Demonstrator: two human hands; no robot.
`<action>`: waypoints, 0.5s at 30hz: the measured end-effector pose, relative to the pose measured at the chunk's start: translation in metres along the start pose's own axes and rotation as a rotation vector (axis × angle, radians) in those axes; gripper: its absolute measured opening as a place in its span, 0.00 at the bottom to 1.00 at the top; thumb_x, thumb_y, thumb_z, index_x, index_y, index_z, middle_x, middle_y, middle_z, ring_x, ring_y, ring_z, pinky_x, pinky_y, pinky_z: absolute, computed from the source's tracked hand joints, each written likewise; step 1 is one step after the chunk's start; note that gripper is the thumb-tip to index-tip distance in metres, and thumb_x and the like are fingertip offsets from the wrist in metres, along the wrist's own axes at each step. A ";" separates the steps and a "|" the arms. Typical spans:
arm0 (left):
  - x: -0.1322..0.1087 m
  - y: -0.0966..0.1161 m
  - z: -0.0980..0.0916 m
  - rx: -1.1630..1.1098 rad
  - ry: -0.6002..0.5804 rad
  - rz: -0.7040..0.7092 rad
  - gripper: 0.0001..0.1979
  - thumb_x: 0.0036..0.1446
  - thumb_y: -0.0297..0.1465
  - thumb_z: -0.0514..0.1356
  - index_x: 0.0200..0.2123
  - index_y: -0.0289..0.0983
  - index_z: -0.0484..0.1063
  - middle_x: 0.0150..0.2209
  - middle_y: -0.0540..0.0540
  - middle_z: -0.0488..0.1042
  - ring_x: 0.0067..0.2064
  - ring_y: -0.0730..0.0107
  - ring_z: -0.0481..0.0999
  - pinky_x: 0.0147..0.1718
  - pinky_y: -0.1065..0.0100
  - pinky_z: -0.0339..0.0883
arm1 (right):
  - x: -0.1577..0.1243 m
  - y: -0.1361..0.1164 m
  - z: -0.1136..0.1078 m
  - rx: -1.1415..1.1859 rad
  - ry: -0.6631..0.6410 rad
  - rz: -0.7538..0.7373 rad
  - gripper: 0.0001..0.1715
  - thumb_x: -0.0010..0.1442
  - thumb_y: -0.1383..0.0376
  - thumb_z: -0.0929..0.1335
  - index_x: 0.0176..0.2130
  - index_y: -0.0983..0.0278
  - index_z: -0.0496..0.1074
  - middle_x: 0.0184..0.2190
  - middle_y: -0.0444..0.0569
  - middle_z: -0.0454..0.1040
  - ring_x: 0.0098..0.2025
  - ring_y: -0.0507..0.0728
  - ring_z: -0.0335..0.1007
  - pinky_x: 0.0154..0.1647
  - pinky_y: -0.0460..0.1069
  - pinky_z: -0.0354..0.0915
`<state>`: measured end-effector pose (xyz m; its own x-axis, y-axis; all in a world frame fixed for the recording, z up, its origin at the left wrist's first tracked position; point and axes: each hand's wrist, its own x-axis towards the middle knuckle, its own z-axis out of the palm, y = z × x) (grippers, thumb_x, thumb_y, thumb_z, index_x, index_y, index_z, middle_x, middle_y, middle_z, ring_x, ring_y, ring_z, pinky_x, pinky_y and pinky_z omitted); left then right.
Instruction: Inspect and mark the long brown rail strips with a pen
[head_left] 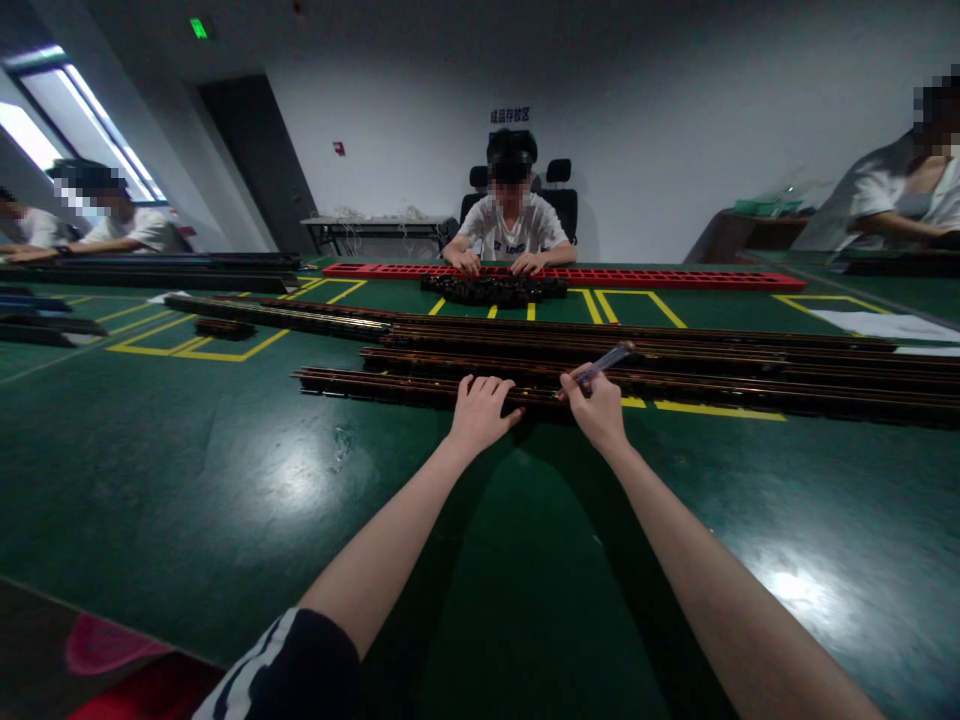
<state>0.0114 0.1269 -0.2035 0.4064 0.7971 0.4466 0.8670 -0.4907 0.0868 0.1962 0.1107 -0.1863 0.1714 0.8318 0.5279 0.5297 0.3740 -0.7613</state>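
Dark navy sleeve with white stripes (300, 662) is covering part of the person's left arm (397, 540) at the lower edge of the view. To its left, a pink rounded object (109, 645) is showing below the edge of the glossy green surface (225, 520).

The left hand (481, 410) is resting palm down on the nearest long, thin, dark strip with copper-coloured edges (375, 384); its grip is standing wide, fingers extended and thumb apart. The right hand (598, 405) is holding a translucent, pen-shaped tool (609, 358) in a narrow pinch. The tool's lower end is pointing toward the strip; contact cannot be confirmed. The strip is lying crosswise in front of the person, its left end projecting past the left hand.

Behind it, further dark strips (750, 352) are lying roughly parallel and extending to the right. Yellow lines (217, 356) are marking outlines on the surface. Farther away, a heap of black parts (495, 291) is lying before a long red slotted frame (675, 278). A co-worker in a white top (517, 228) is sitting opposite, both hands being at the frame. At the far wall, a narrow grey table (330, 220) is carrying white items (405, 213).
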 end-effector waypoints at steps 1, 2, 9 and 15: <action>0.000 0.000 0.000 0.001 0.000 -0.001 0.19 0.62 0.41 0.54 0.52 0.39 0.68 0.50 0.43 0.74 0.53 0.57 0.69 0.59 0.51 0.53 | 0.000 0.000 0.000 0.003 0.001 0.000 0.24 0.56 0.43 0.63 0.28 0.60 0.64 0.22 0.52 0.75 0.25 0.61 0.73 0.28 0.53 0.67; 0.000 0.000 0.000 0.002 0.001 -0.003 0.18 0.62 0.41 0.54 0.52 0.39 0.68 0.50 0.43 0.74 0.53 0.57 0.69 0.59 0.51 0.53 | 0.000 0.000 0.000 0.005 0.001 0.001 0.23 0.56 0.44 0.63 0.28 0.60 0.64 0.21 0.52 0.75 0.25 0.61 0.73 0.28 0.53 0.67; 0.000 0.001 0.002 0.011 0.015 -0.009 0.17 0.63 0.39 0.53 0.51 0.39 0.69 0.50 0.42 0.74 0.54 0.57 0.69 0.59 0.51 0.53 | 0.000 0.001 0.001 0.014 0.011 0.002 0.22 0.56 0.45 0.63 0.29 0.61 0.65 0.22 0.51 0.75 0.25 0.61 0.73 0.28 0.53 0.67; -0.001 0.000 0.004 0.013 0.037 -0.016 0.17 0.62 0.37 0.53 0.51 0.39 0.69 0.50 0.42 0.73 0.54 0.58 0.69 0.59 0.51 0.53 | 0.001 0.001 0.000 0.013 0.018 0.002 0.23 0.56 0.44 0.63 0.29 0.61 0.65 0.22 0.51 0.75 0.23 0.60 0.71 0.26 0.53 0.66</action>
<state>0.0122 0.1278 -0.2071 0.3815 0.7912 0.4780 0.8771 -0.4730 0.0829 0.1969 0.1115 -0.1869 0.1875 0.8249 0.5332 0.5183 0.3780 -0.7671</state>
